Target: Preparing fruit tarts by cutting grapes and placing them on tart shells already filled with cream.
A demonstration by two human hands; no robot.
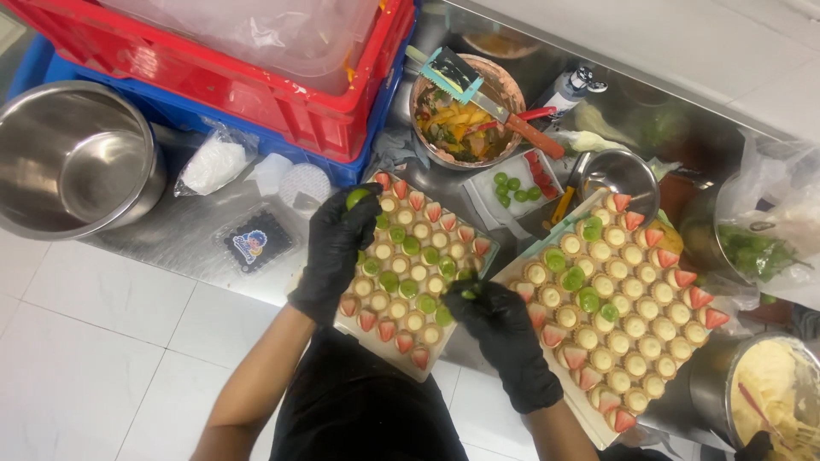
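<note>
a large steel bowl [73,158] sits at the left beside stacked red [256,77] and blue crates [342,171]; a bowl of fruit scraps [457,119] bears a red-handled knife [512,119]; a cream tub [769,388] stands far right.

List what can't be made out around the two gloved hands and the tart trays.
Head view only:
- Left hand: its curled fingers hide most of the green fruit.
- Right hand: the piece in its grip is too small to identify.
- Right tray: near corner hidden by the right forearm.
- Cream pot: cut off by the frame edge.
</note>
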